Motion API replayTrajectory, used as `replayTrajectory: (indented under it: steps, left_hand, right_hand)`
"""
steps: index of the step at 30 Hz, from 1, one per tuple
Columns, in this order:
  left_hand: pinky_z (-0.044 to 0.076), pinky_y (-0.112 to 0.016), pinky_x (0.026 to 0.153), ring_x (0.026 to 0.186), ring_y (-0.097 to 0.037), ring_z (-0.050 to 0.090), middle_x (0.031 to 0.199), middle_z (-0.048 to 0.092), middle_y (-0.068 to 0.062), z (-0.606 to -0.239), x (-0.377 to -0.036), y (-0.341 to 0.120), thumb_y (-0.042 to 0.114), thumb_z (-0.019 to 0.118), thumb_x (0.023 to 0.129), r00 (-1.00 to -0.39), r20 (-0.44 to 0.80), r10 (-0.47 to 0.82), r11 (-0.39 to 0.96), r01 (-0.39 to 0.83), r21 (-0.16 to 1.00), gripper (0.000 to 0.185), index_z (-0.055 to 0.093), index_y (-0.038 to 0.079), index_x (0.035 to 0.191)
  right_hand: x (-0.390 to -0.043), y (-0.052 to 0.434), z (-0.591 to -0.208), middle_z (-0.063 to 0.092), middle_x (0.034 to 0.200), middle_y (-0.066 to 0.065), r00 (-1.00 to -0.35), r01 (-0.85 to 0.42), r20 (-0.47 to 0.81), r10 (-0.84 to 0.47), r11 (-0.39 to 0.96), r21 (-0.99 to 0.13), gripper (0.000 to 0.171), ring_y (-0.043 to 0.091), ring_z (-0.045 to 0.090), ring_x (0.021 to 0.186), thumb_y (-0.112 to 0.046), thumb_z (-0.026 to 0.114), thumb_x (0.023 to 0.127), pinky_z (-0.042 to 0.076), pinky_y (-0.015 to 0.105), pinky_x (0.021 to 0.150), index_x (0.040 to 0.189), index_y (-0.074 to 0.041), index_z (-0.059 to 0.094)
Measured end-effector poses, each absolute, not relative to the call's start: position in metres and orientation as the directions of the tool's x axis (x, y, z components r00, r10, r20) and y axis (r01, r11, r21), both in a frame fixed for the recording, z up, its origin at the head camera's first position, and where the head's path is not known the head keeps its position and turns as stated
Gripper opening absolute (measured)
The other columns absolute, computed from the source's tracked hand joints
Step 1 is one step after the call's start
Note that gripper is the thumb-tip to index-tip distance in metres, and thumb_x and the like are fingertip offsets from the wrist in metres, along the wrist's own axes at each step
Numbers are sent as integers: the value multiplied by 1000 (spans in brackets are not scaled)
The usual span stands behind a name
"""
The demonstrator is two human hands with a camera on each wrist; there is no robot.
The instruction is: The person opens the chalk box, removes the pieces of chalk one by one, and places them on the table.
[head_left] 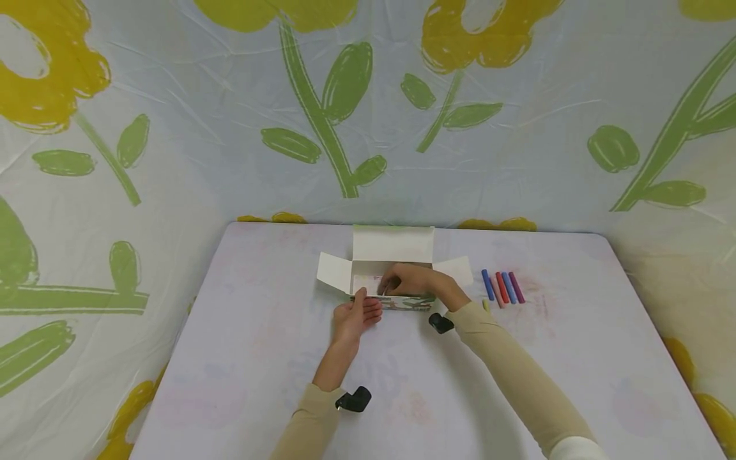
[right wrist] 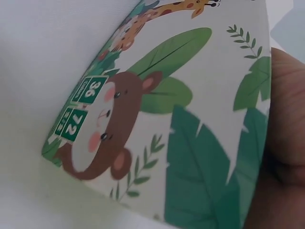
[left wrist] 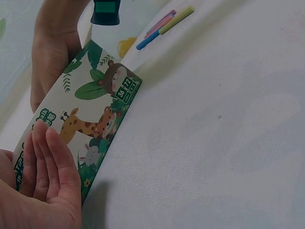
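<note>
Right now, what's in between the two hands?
The front wall of the animal-picture box: the left wrist view shows the left hand before it, the right hand behind.

Box (head_left: pixel 402 303) on table (head_left: pixel 259 383) near far edge, cloth (head_left: pixel 402 182) behind. Right hand (head_left: pixel 411 279) inside box; left hand (head_left: pixel 349 317) at box's front left. Sticks (head_left: pixel 503 287) right of box.

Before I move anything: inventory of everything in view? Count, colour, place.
table: 1, pale, lower middle of view
box: 1, white with green animal print, open near table's far edge
sticks: 6 visible, two blue, one each pink, red, purple, yellow, right of box
backdrop: count unclear, pale with yellow flowers, around table
wrist devices: 2, black, one per side
sleeves: 2, beige, one per side
left hand: 1, bare, at box's front
right hand: 1, bare, partly inside box
</note>
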State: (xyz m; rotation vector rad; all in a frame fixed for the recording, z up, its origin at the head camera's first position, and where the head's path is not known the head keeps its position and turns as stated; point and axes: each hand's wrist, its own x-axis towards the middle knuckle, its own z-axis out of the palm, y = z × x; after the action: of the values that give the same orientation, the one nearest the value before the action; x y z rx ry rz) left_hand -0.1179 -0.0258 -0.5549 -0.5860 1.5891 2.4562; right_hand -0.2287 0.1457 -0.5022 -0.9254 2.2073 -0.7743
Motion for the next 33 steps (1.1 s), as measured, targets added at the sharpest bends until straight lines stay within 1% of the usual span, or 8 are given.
replayTrajectory:
  steps: [6,12,14,20,23,26,30,33]
  left_hand:
    - [62,-26,71,69,-12,70,80,72,-7,-555,-118,-25,30,60,105,-910,-406,-79,-420,-339,842,44,71,-12,97]
    - [62,-25,71,69,-12,70,79,72,-7,-555,-119,-26,31,60,105,-910,-407,-73,-422,-342,840,47,69,-15,101]
    - [62,-26,72,70,-12,70,79,72,-7,-556,-119,-26,31,60,105,-911,-405,-71,-421,-341,840,47,69,-15,102]
    - [62,-26,73,70,-12,70,80,72,-7,-557,-119,-26,31,61,105,-912,-405,-67,-422,-342,840,46,69,-14,102]
    - [62,-26,73,70,-12,70,80,72,-7,-556,-118,-26,32,61,105,-913,-402,-67,-426,-339,839,46,69,-14,101]
    - [62,-26,72,70,-12,70,80,72,-7,-555,-117,-26,32,61,105,-916,-396,-68,-427,-332,841,46,69,-13,100]
    - [62,-26,72,71,-12,71,81,72,-7,-556,-116,-26,32,60,106,-914,-399,-71,-420,-335,843,44,70,-11,98]
    - [62,-26,72,71,-12,71,81,72,-7,-556,-117,-26,31,60,106,-912,-404,-71,-419,-340,842,43,70,-10,97]
  right_hand:
    - [-223,155,-498,72,112,7,-631,-430,-233,-740,583,-689,21,17,65,101,-11,68,100,56,36,92,119,-1,73]
    - [-215,166,-490,71,114,9,-670,-450,-125,-732,534,-716,23,22,67,103,-8,64,102,57,41,93,123,0,70]
    - [-213,171,-487,71,114,10,-683,-437,-100,-724,515,-737,24,22,67,104,-7,64,102,58,41,93,124,0,69]
    - [-206,186,-477,71,105,10,-724,-431,-12,-690,466,-773,24,20,66,94,-5,67,100,58,37,85,123,2,68]
    - [-203,194,-472,70,103,9,-752,-421,17,-659,461,-781,25,20,65,92,-6,68,99,58,35,83,123,3,68]
    - [-201,203,-469,70,105,11,-776,-405,32,-630,459,-791,26,22,66,93,-6,67,100,58,36,84,124,3,67]
    - [-199,216,-465,70,109,13,-804,-373,29,-594,464,-804,27,25,66,99,-8,66,101,57,41,91,126,2,66]
    - [-196,225,-462,70,112,14,-821,-339,14,-570,469,-816,29,27,67,102,-10,65,102,56,39,95,128,3,65]
